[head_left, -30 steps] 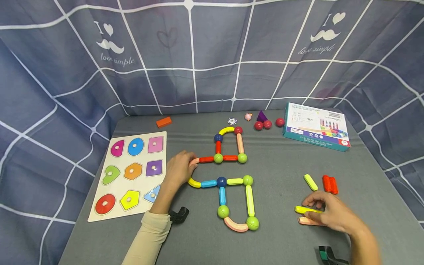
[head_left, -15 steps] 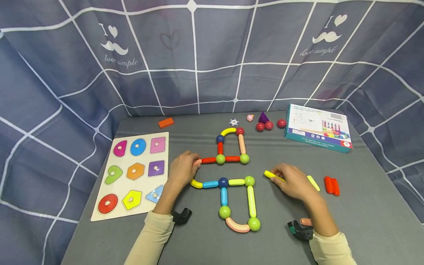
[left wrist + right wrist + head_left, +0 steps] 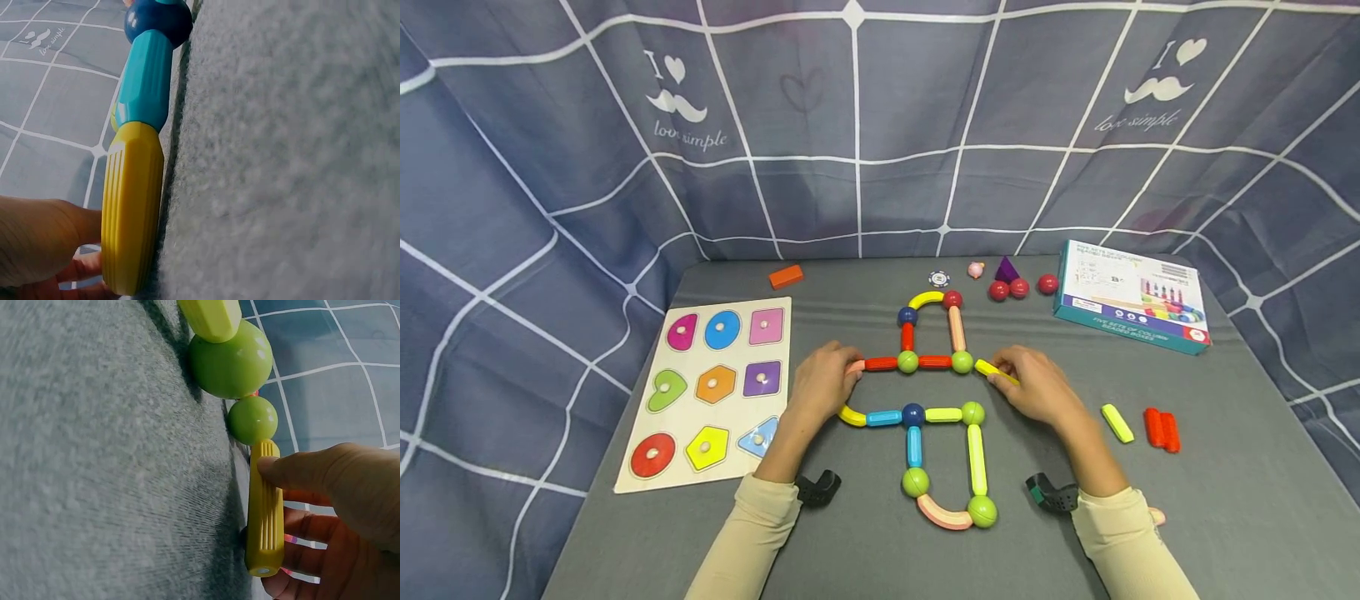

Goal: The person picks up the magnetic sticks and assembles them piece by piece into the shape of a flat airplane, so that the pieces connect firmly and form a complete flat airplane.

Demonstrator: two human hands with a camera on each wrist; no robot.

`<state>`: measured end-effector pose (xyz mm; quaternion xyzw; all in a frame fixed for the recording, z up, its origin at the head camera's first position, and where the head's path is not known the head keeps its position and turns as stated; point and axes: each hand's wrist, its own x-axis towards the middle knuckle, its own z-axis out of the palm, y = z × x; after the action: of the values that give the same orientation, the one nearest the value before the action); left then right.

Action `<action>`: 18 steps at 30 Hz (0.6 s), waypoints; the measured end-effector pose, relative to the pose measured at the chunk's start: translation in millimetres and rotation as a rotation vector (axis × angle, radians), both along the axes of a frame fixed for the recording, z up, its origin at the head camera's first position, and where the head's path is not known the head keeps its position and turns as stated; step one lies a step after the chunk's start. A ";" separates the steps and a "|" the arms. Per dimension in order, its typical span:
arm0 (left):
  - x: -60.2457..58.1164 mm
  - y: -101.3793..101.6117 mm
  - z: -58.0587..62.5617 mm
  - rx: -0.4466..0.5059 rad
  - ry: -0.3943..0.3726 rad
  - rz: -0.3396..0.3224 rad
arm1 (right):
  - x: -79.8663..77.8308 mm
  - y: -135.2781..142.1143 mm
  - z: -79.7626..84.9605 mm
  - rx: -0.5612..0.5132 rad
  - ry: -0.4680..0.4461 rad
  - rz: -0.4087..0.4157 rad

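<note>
My left hand [image 3: 820, 383] pinches a peach rod [image 3: 855, 367] at the left end of the upper figure, beside a red rod [image 3: 881, 364]. In the left wrist view, a yellow curved rod [image 3: 132, 212] hides part of that hand. My right hand [image 3: 1033, 385] grips a yellow rod [image 3: 265, 519] between thumb and fingers. Its tip lies right by the green ball [image 3: 962, 362] at the upper figure's lower right corner; whether they touch I cannot tell. Below lies a second figure with a dark blue ball [image 3: 913, 415], blue rods and larger green balls [image 3: 982, 511].
A shape puzzle board [image 3: 703, 387] lies at the left, an orange block [image 3: 786, 277] behind it. Red balls [image 3: 998, 291], a purple pyramid [image 3: 1006, 269] and a box [image 3: 1133, 293] stand at the back. Loose red rods [image 3: 1162, 430] and a lime rod [image 3: 1117, 423] lie right.
My right hand has picked up the yellow rod at the right and carried it leftward to the upper figure's green ball. My left hand has stayed at the peach rod.
</note>
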<state>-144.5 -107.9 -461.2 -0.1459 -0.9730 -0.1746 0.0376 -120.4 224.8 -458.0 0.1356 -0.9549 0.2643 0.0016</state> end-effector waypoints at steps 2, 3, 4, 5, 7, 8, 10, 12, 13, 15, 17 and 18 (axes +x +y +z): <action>0.9 2.9 0.5 0.004 0.027 -0.013 | 0.4 -0.2 -1.7 -0.004 -0.004 -0.002; 1.5 5.3 1.2 0.012 0.044 -0.029 | 0.6 -0.5 -2.3 -0.004 -0.006 -0.004; 2.0 9.5 1.8 0.018 0.064 -0.053 | 1.3 0.5 -3.1 -0.005 -0.009 -0.007; 2.5 14.3 2.4 0.029 0.082 -0.083 | 1.8 1.1 -3.6 -0.005 -0.011 -0.010; 2.6 25.4 3.9 0.050 0.109 -0.148 | 2.2 1.8 -4.2 -0.008 -0.012 -0.014; 2.3 31.3 4.7 0.065 0.115 -0.181 | 2.2 1.8 -4.1 -0.009 -0.012 -0.016; 0.8 42.3 6.0 0.093 0.119 -0.239 | 1.6 1.8 -3.6 -0.011 -0.012 -0.015; -1.9 51.5 7.3 0.111 0.114 -0.271 | 0.6 0.6 -2.8 -0.009 -0.014 -0.012; -3.6 55.6 7.9 0.110 0.109 -0.280 | 0.2 0.2 -2.7 -0.007 -0.016 -0.010; -7.2 62.4 8.9 0.097 0.099 -0.287 | -0.5 -0.5 -2.9 -0.008 -0.017 -0.004; -11.1 68.6 9.2 0.066 0.087 -0.281 | -0.7 -0.8 -3.7 -0.007 -0.019 -0.002; -12.9 71.5 8.9 0.048 0.078 -0.277 | -0.3 -0.7 -4.1 -0.009 -0.019 0.000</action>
<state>-157.3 -36.4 -452.3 -0.2846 -0.9369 -0.1956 0.0542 -120.7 224.1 -462.1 0.1329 -0.9536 0.2699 -0.0070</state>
